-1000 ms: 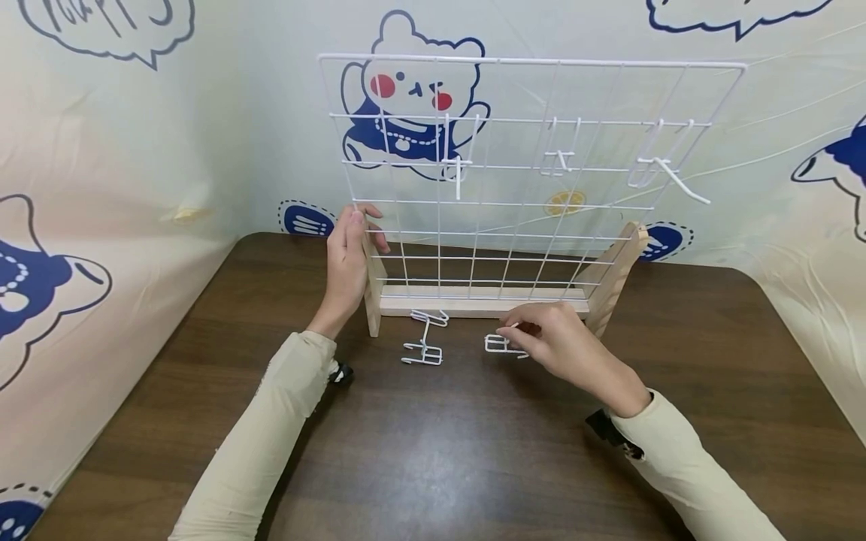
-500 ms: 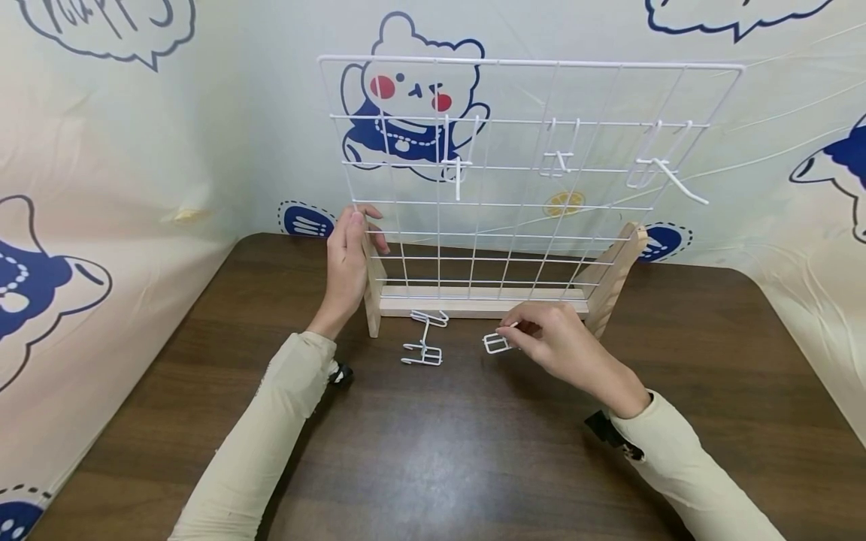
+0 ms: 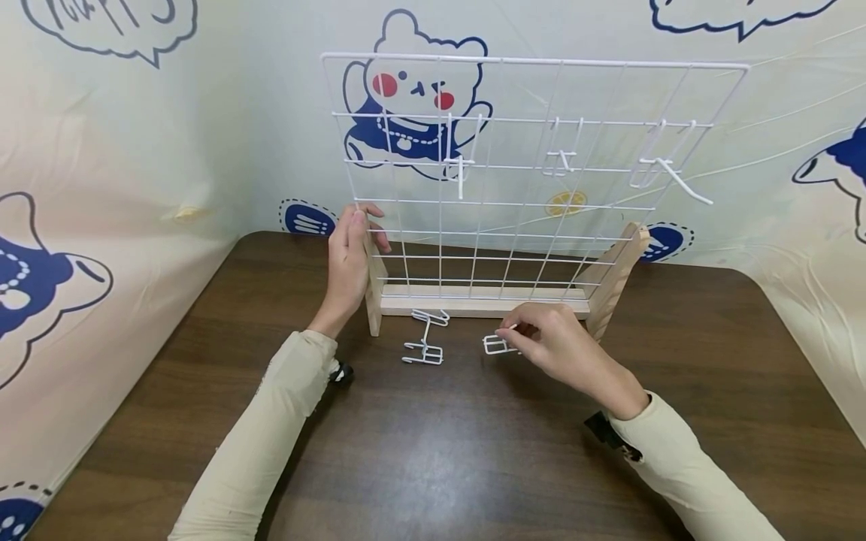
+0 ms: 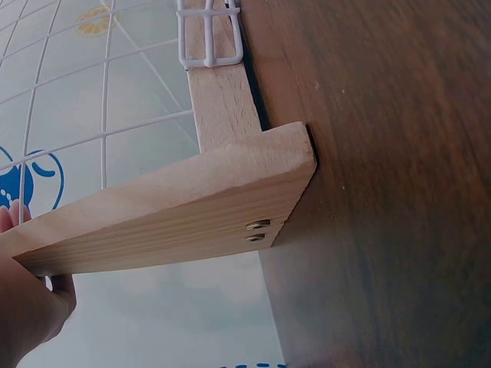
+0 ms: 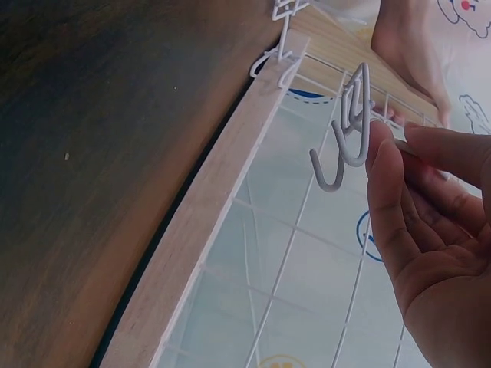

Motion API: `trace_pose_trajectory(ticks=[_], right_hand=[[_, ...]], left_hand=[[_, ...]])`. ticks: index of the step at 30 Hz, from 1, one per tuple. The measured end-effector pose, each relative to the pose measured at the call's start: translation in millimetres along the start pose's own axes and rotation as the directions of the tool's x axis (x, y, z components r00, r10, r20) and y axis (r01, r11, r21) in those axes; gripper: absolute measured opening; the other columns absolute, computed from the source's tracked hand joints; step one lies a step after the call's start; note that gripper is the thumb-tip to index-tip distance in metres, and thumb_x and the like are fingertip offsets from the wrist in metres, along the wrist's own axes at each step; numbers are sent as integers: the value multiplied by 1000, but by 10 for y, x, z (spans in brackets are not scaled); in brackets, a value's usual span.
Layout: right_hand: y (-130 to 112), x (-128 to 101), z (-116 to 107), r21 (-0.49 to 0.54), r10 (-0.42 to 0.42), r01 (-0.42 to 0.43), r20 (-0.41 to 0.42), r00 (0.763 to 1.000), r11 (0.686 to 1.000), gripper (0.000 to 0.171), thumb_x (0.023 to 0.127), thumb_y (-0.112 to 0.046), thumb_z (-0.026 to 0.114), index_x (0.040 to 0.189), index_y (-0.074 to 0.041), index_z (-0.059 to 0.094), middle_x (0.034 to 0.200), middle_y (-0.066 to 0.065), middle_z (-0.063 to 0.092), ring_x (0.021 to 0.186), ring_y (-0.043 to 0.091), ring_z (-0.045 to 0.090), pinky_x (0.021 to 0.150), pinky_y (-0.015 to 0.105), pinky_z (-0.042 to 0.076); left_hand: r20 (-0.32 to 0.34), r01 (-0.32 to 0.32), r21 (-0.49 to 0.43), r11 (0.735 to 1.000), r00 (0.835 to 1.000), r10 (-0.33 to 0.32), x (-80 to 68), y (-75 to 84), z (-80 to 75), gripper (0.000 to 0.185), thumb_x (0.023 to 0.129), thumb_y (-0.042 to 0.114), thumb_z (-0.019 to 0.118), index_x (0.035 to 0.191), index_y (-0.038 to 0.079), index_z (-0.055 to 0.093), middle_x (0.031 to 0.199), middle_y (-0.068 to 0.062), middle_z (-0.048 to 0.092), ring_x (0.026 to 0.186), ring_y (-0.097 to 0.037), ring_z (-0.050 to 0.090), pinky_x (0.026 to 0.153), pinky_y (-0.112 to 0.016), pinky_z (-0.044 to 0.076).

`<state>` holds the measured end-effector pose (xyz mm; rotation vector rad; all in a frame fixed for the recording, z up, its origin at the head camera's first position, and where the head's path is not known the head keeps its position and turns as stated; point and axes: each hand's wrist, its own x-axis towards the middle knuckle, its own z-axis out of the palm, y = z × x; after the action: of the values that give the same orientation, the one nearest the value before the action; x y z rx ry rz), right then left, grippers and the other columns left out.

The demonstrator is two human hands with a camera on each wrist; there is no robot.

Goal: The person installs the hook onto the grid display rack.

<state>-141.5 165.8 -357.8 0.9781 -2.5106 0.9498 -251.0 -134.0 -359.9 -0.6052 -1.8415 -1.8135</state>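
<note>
In the head view, a white wire grid panel (image 3: 534,60) stands in a wooden stand (image 3: 446,306). My left hand (image 3: 347,263) grips the stand's left upright, whose outer face (image 4: 169,218) fills the middle of the left wrist view. My right hand (image 3: 558,342) pinches a white wire hook (image 3: 496,346) by its arm, between thumb and fingers, just in front of the stand's base. The right wrist view shows the hook's two curved prongs (image 5: 330,188) pointing away from the fingertips. More white wire hooks (image 3: 424,353) lie close together on the table between the hands; their number is unclear.
Three white hooks hang on the upper grid: one at left (image 3: 461,180), a short one in the middle (image 3: 563,160), and a long one at right (image 3: 683,186). Behind the brown table (image 3: 433,443) hangs a printed cloth (image 3: 203,150).
The hook in my right hand has turned slightly, and its prong end now shows less beside the fingers. My left hand keeps its place on the upright.
</note>
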Motion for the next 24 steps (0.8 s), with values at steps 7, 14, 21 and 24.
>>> trace_pose_trajectory(ticks=[7, 14, 21, 24], right_hand=[[5, -2, 14, -10, -13, 13, -4, 1000, 1000, 8, 87, -7, 76, 81, -10, 72, 75, -7, 67, 66, 1, 59, 58, 26, 52], [4, -4, 29, -9, -5, 5, 23, 1000, 1000, 12, 87, -11, 77, 77, -13, 70, 70, -12, 61, 61, 1, 51, 53, 24, 47], [8, -4, 46, -22, -28, 28, 20, 999, 999, 25, 86, -12, 78, 69, -19, 60, 66, -13, 56, 57, 0, 45, 51, 19, 39], [16, -11, 52, -27, -26, 26, 20, 999, 999, 30, 86, -13, 78, 67, -20, 56, 64, -14, 52, 56, 0, 43, 50, 19, 37]], left_hand=[[5, 17, 2, 1000, 1000, -17, 10, 24, 18, 35, 109, 14, 29, 114, -12, 51, 82, -33, 53, 70, -28, 57, 71, -31, 52], [-3, 19, 4, 1000, 1000, -19, 4, 9, 7, 35, 109, 17, 31, 114, -9, 53, 82, -31, 53, 71, -28, 57, 71, -33, 50], [-2, -3, -5, 1000, 1000, 3, 3, -16, -2, 37, 109, 29, 34, 112, -1, 56, 81, -25, 55, 70, -25, 58, 71, -32, 50], [-1, -8, -8, 1000, 1000, 8, 4, -20, -1, 39, 109, 29, 35, 112, -3, 56, 81, -25, 55, 70, -25, 58, 71, -31, 50]])
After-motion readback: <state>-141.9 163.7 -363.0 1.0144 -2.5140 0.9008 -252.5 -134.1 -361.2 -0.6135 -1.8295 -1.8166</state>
